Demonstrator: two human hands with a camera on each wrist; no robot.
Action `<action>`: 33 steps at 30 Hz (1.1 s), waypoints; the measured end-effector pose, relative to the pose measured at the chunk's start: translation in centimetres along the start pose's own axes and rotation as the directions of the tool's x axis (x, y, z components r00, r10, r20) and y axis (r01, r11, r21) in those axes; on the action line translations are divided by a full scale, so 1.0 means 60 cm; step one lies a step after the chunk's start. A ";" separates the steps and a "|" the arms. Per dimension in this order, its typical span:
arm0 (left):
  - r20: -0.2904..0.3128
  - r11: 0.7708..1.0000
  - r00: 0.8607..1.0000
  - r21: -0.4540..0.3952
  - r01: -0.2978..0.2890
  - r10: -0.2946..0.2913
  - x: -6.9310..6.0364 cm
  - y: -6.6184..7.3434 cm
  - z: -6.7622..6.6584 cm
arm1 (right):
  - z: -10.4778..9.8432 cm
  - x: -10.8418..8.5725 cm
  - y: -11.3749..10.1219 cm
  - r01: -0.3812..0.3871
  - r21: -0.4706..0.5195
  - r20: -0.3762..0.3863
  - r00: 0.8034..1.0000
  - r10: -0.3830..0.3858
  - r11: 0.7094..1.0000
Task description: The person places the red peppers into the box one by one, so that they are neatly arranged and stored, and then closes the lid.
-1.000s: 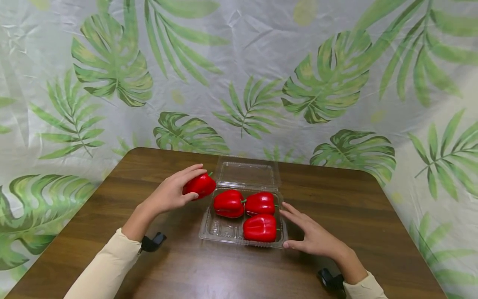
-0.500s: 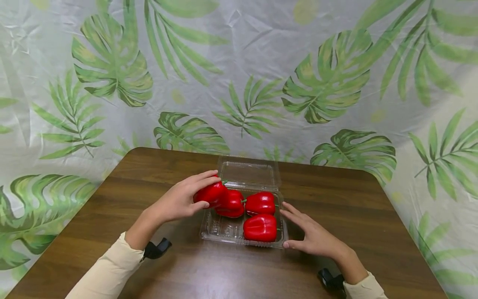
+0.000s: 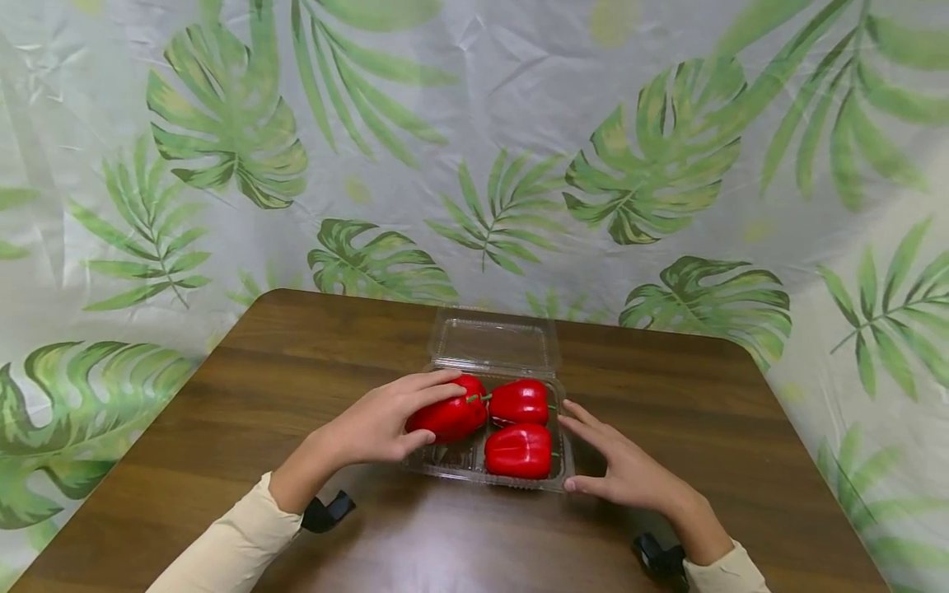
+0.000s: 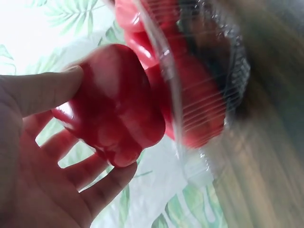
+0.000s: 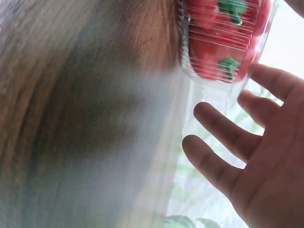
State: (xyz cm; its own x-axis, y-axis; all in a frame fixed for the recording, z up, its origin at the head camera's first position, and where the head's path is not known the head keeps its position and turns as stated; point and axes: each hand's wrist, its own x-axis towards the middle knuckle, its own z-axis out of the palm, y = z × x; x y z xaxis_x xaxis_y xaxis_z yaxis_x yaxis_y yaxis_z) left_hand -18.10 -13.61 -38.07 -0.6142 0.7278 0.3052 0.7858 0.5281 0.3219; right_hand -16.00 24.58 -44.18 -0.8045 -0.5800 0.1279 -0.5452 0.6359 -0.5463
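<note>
My left hand [image 3: 378, 418] grips a shiny red bell pepper [image 3: 445, 422] between thumb and fingers, over the left side of a clear plastic clamshell container [image 3: 452, 474]. In the left wrist view this bell pepper [image 4: 111, 102] is beside the container's wall, higher than its base. Two red bell peppers lie in the right half, one far [image 3: 521, 401] and one near [image 3: 517, 451], stems pointing right. Another, in the far left, is mostly hidden behind the held one. My right hand [image 3: 626, 465] has its fingers spread along the container's right edge, the thumb at its near right corner.
The container's hinged lid [image 3: 495, 342] lies back, away from me. Everything stands on a brown wooden table [image 3: 667, 395] with rounded far corners. A leaf-patterned cloth [image 3: 504, 107] hangs behind the table. Black wrist straps [image 3: 328, 512] are on both wrists.
My left hand has carried the bell pepper right and toward me, from beside the container to over its left part. The right hand has stayed at the right edge.
</note>
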 end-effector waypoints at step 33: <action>0.145 0.998 0.988 0.009 -0.061 0.059 -0.001 0.002 0.036 | 0.003 0.000 0.002 -0.015 -0.017 0.002 1.000 0.015 1.000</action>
State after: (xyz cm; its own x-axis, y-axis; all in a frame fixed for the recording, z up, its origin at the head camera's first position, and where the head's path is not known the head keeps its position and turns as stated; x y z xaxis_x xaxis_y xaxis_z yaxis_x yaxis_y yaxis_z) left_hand -17.81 -12.65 -39.97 -0.5493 0.8136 0.1904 0.8226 0.4865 0.2943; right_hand -16.02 24.55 -44.38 -0.8121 -0.5715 0.1179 -0.5370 0.6529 -0.5342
